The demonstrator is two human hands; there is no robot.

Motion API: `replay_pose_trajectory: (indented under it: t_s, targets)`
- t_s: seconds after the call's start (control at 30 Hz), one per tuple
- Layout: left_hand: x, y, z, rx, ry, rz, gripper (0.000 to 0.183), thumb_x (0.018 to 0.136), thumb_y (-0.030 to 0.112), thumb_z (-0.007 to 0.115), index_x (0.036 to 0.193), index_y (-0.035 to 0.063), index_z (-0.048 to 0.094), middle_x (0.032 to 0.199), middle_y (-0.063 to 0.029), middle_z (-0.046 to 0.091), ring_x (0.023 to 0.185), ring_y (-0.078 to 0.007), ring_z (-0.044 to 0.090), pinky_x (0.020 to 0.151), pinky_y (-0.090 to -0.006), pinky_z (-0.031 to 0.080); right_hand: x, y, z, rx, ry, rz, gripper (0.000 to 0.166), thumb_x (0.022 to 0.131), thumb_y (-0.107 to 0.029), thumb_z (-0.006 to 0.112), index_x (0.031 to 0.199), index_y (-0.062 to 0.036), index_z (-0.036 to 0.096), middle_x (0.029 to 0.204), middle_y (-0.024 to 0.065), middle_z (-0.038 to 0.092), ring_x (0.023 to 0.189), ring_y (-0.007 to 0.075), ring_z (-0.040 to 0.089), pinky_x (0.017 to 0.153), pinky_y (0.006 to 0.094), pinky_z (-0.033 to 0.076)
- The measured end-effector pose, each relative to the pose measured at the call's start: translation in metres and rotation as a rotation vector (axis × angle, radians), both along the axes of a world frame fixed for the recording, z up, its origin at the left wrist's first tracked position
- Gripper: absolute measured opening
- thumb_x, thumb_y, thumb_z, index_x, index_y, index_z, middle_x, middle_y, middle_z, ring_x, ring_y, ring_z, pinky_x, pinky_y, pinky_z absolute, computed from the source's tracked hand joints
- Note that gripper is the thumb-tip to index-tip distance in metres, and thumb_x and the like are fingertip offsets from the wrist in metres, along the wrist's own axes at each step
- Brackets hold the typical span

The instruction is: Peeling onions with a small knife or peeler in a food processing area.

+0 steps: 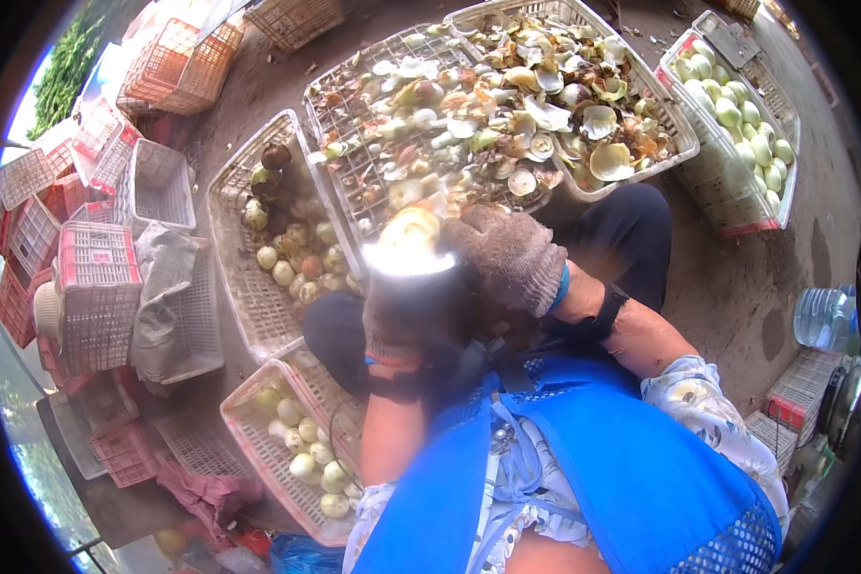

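My left hand (393,323), in a brown knit glove, is raised over the left knee. Its fingers are lost in shadow and blur. Just above it is a pale, round onion (410,228), blurred, with a strong white glare along its lower edge. My right hand (509,255), in a similar glove, is curled with its fingertips beside the onion; whether it grips anything is hidden. Beyond both hands, onion skins and cut ends (466,122) are heaped on an upturned plastic crate (344,154).
Another crate (678,154) of peelings adjoins at the back. Left stands a crate (255,319) of dirty onions; nearer, one (240,423) with paler onions. Peeled onions (732,115) fill a crate at right. Stacked crates (100,287) line the far left. A water bottle (821,319) stands right.
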State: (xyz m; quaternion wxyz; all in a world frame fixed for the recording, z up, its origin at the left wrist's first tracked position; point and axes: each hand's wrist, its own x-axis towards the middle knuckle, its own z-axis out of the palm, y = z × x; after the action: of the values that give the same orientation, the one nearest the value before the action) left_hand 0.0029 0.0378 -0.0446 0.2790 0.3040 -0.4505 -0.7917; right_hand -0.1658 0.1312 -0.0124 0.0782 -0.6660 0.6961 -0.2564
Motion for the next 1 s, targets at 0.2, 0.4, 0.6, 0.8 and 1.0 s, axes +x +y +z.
replay_pose_trajectory:
  t_s: [0.2,0.4,0.6,0.8,1.0]
  targets:
    - [-0.003,0.002,0.005,-0.006,0.002,-0.019,0.071,0.073,0.01,0.07,0.139,0.0025,0.042,0.125,-0.0148,0.056,0.111,-0.0287,0.058,0.089,-0.0391,0.052,-0.008,-0.003,-0.007,-0.079,-0.009,0.016,0.039,0.081,-0.025,0.061,0.112,-0.0014,0.058,0.094,0.0152,0.061,0.083,0.0324,0.065,0.067,0.0428,0.054]
    - [-0.007,0.005,0.004,-0.011,0.007,-0.034,0.071,0.073,0.01,0.07,0.138,0.0029,0.042,0.125,-0.0154,0.056,0.11,-0.0289,0.059,0.086,-0.0395,0.052,-0.001,0.002,-0.019,-0.085,0.051,-0.125,0.028,0.08,-0.017,0.059,0.104,-0.002,0.058,0.09,0.0173,0.062,0.083,0.0331,0.065,0.067,0.0431,0.054]
    - [-0.013,0.006,0.017,-0.022,0.054,-0.03,0.071,0.073,0.01,0.069,0.138,0.0033,0.042,0.124,-0.0159,0.056,0.11,-0.029,0.059,0.084,-0.0398,0.053,-0.031,0.001,-0.042,0.14,-0.109,-0.261,0.022,0.079,-0.009,0.057,0.1,-0.0019,0.059,0.088,0.0207,0.062,0.089,0.0392,0.063,0.074,0.0454,0.052]
    - [-0.013,-0.021,-0.005,-0.67,-0.316,-0.004,0.077,0.066,0.001,0.078,0.135,0.0024,0.045,0.119,-0.0119,0.06,0.102,-0.0246,0.063,0.088,-0.034,0.054,-0.005,0.005,-0.009,-0.084,-0.082,-0.039,0.029,0.078,-0.015,0.06,0.104,-0.0029,0.059,0.09,0.02,0.062,0.086,0.0369,0.064,0.068,0.0441,0.053]
    - [-0.013,-0.015,0.004,-0.551,-0.29,-0.045,0.078,0.063,0.002,0.081,0.133,0.0025,0.047,0.118,-0.011,0.061,0.105,-0.0207,0.062,0.089,-0.032,0.054,-0.033,-0.003,-0.032,0.259,0.024,-0.141,0.026,0.079,-0.015,0.061,0.102,-0.0018,0.059,0.095,0.0229,0.064,0.086,0.0387,0.065,0.072,0.0453,0.054]
